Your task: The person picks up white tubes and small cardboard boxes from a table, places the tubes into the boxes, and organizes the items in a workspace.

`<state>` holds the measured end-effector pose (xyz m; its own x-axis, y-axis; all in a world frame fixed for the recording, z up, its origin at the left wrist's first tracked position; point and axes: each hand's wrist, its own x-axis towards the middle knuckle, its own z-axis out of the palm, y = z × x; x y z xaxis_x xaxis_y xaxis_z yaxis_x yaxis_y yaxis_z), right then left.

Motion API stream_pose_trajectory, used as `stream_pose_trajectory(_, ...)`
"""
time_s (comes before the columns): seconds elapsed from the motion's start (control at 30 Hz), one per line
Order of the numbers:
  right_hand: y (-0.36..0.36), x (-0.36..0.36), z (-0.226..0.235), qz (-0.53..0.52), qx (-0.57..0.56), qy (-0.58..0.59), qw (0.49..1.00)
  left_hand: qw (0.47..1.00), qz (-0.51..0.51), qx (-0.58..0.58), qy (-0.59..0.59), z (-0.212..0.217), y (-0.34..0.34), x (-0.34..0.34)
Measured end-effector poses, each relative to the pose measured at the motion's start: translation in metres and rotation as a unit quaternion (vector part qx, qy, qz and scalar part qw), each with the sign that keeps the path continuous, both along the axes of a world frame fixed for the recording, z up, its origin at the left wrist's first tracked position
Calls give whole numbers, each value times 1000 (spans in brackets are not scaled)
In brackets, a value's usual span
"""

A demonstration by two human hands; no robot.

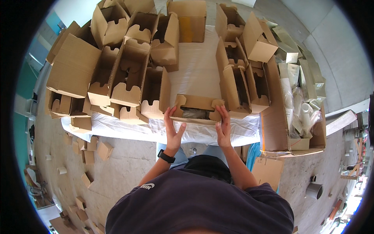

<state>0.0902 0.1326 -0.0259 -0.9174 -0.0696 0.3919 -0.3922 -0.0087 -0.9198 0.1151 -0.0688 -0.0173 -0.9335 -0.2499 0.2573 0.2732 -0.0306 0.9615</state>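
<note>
A small open cardboard box [198, 102] sits at the near edge of the white-covered table, in front of my body. My left hand [174, 132] grips its left end, the thumb apart and the fingers along the side. At the opposite end, my right hand [224, 130] presses its fingers against the right side. Inside the box shows a greyish, shiny item [194, 113], perhaps in plastic; its kind is unclear. Just left of my left hand stands a taller open carton [156, 91]. Another open carton [237, 87] stands close beyond my right hand.
Several open cartons [130, 72] crowd the table's left side. A white cloth [191, 66] covers the table. At the right, a large carton [272, 121] holds plastic-wrapped parts and flat packets [307, 78]. Small cardboard pieces [105, 151] and a grey pipe piece [314, 191] lie on the floor.
</note>
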Motion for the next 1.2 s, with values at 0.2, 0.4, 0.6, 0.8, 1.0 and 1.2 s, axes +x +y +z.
stream_pose_trajectory(0.2,-6,3,-4,-38,-14,-18,999,996,43,73,-33,6,2,-2)
stream_pose_trajectory(0.4,-11,6,-1,-66,4,-31,997,994,72,45,-75,3,6,-4)
stream_pose_trajectory(0.6,-18,6,1,-82,-46,-37,995,994,74,59,-62,-1,7,-7)
stream_pose_trajectory(0.8,-19,7,10,-73,-171,-92,978,990,97,71,-71,3,13,-8)
stream_pose_trajectory(1.0,-26,5,2,-130,-127,-52,982,981,142,102,-87,5,25,-12)
stream_pose_trajectory(1.2,-17,8,43,-198,359,147,900,982,132,102,-93,4,24,-10)
